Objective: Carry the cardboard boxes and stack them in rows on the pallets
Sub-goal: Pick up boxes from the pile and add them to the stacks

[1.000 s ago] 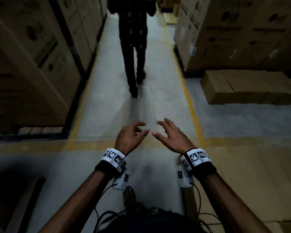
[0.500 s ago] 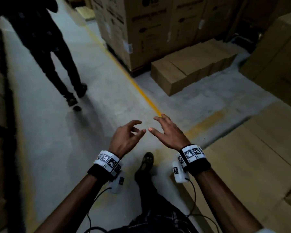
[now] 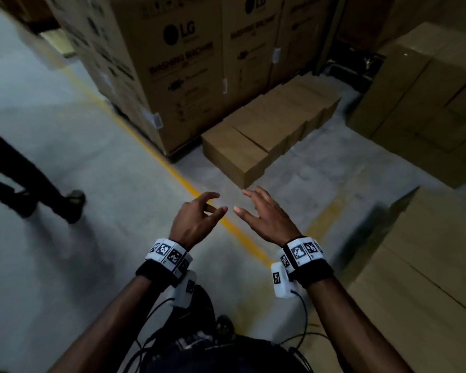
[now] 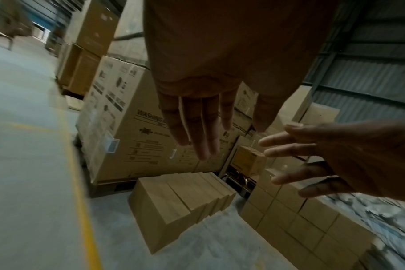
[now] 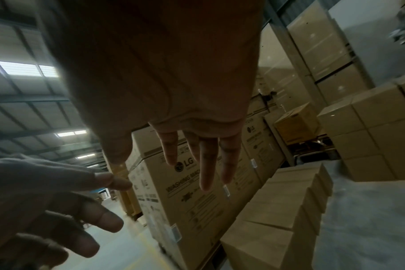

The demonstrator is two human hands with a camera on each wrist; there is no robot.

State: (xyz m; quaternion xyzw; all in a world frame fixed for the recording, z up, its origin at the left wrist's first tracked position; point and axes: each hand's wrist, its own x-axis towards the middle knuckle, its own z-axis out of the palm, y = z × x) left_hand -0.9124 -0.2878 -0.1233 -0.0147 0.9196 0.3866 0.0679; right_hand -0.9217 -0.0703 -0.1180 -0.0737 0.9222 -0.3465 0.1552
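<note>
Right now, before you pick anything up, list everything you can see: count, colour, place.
Low boxes: one row, count unclear, plain brown, on the floor ahead.
LG cartons: several, tall, brown with black print, behind the low boxes.
Stacked boxes: many, brown, far right.
Near boxes: several, brown, close on the right.
Yellow line: one, painted on the grey floor.
Other person: one, dark trousers, walking at left.
Wrist bands: two, white with black markers.
Hands: left and right, both empty with fingers relaxed, held out over the floor.
</note>
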